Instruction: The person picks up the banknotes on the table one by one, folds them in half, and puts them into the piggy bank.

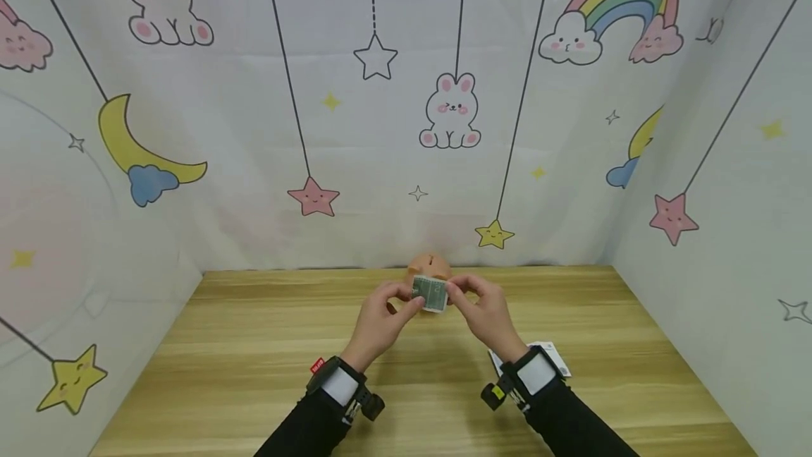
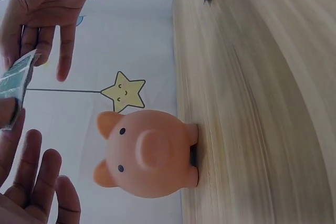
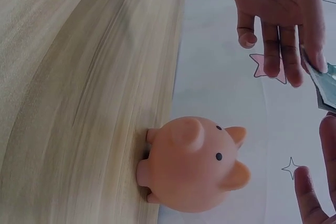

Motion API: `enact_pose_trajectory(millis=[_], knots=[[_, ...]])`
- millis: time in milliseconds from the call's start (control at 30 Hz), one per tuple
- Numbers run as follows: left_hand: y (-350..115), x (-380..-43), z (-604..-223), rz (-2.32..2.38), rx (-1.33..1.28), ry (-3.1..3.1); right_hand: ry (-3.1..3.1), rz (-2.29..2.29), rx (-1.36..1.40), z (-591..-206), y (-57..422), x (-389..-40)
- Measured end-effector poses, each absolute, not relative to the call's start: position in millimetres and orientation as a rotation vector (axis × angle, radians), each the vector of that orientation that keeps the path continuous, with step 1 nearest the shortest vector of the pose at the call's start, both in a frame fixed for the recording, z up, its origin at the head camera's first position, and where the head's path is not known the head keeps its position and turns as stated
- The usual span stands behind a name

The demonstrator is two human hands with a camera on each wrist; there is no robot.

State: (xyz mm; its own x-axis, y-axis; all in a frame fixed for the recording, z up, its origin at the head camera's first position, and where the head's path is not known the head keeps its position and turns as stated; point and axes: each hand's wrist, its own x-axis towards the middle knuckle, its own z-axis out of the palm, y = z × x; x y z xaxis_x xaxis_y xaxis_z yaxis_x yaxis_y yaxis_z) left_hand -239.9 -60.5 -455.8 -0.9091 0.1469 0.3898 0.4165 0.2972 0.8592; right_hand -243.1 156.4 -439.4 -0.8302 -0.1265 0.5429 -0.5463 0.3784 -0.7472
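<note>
A folded green banknote (image 1: 430, 293) is held up between both hands. My left hand (image 1: 380, 319) pinches its left edge between thumb and fingers, and my right hand (image 1: 483, 307) pinches the right edge. Just behind the note stands an orange piggy bank (image 1: 430, 261), upright, its coin slot showing on top. The note hides much of its body in the head view. Seen from the left wrist, the piggy bank (image 2: 152, 156) faces the camera below the raised banknote (image 2: 14, 85). The right wrist view shows the banknote (image 3: 326, 85) at its right edge, apart from the piggy bank (image 3: 189, 166).
A flat white item with a dark edge (image 1: 553, 355) lies on the wooden table (image 1: 266, 344), partly hidden by the right wrist. A curtain with printed stars and rabbits (image 1: 380, 132) closes off the back and both sides.
</note>
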Motion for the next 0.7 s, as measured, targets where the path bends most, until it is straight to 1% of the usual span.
enact_pose_trajectory(millis=[333,700], knots=[[-56.6,-236.4,-457.9,-1.556,-0.506,-2.283,-2.237,1.424,0.621,-443.4,153.2,-245.9],[-61.0,-238.9,-463.1,-1.646,-0.465,-2.310,-2.265,1.424,0.604,-443.2,152.4,-246.1]])
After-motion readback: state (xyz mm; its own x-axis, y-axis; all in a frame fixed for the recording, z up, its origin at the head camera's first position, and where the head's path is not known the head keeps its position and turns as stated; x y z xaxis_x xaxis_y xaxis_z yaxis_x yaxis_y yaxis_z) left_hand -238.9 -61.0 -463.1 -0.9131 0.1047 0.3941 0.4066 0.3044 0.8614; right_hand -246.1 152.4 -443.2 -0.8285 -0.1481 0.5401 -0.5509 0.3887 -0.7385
